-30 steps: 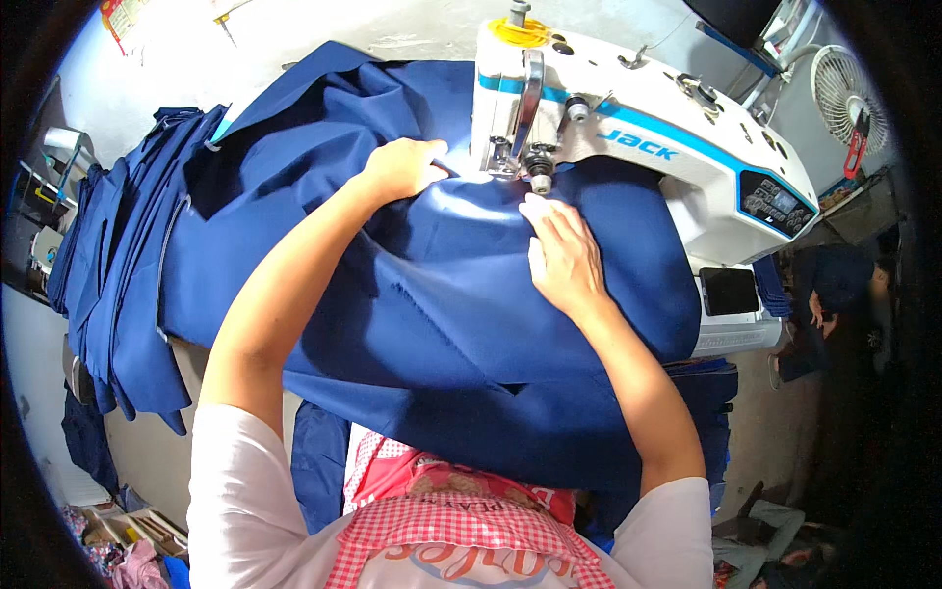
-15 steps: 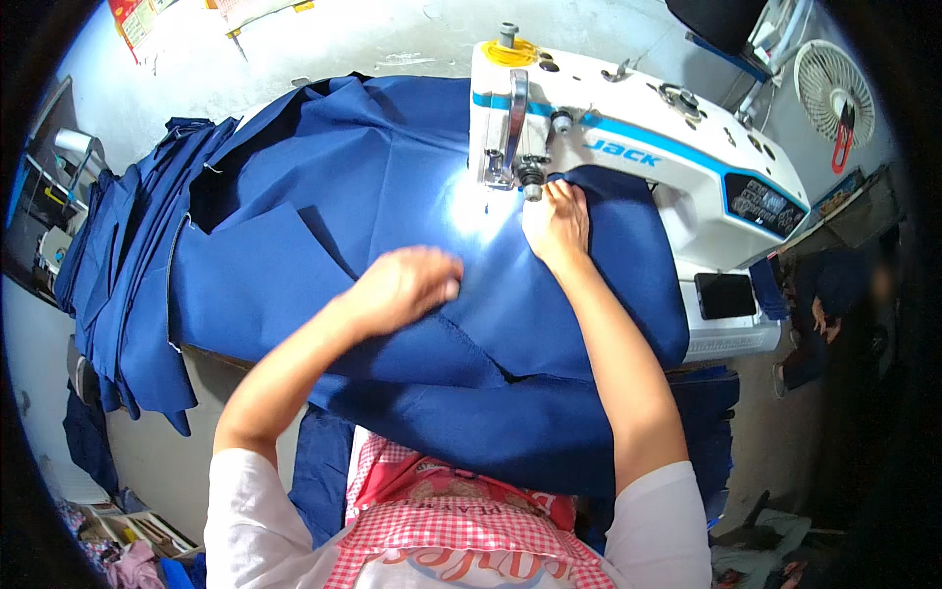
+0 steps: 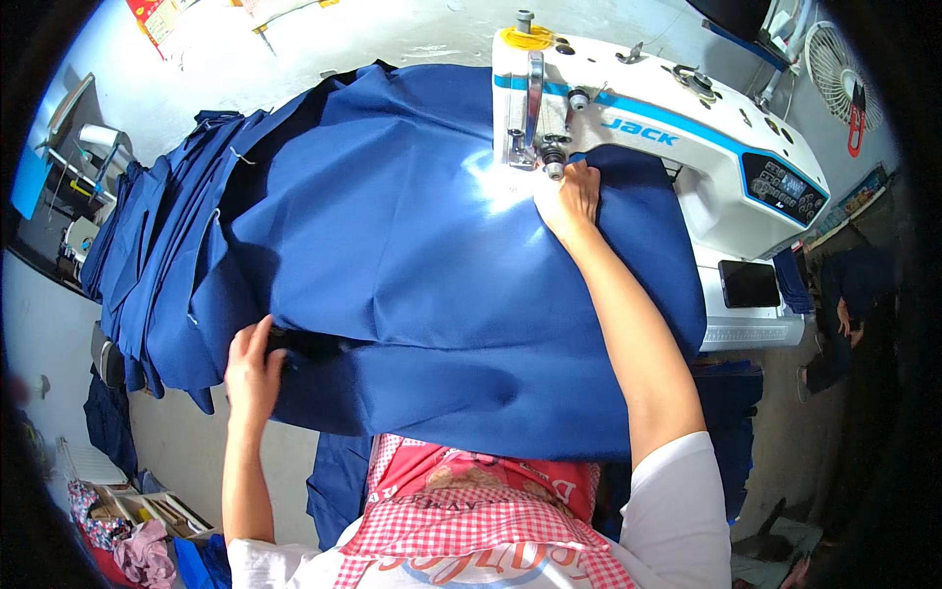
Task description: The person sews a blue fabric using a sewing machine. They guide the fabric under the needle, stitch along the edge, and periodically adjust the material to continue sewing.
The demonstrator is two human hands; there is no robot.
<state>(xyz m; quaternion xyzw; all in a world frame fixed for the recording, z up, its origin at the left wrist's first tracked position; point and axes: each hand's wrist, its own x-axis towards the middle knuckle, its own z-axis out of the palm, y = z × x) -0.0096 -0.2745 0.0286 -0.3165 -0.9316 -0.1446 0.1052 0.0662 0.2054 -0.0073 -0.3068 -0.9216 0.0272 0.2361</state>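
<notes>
At the far left a stack of blue fabric pieces [image 3: 147, 245] hangs over the edge of the worktable, lying just beside the large blue cloth panel [image 3: 392, 226] that spreads across the middle of the surface. The left hand [image 3: 252, 368] is at the near left edge of that panel, its fingers curled over the fold and its thumb against the underside, so it grips the cloth edge where a darker gap opens between the upper layer and the layer below. The panel runs from this hand up and to the right, smooth and brightly lit near the needle. The right hand [image 3: 569, 196] lies palm down on the cloth right at the presser foot [image 3: 552, 167], fingers close together and pressed flat, fingertips touching the fabric just beside the needle area. Behind it stands the white and blue sewing machine [image 3: 687, 147], its arm reaching rightward to a control panel [image 3: 785, 187]. A dark phone [image 3: 749, 283] lies on the machine bed, and a small fan [image 3: 842, 83] sits at the upper right.
</notes>
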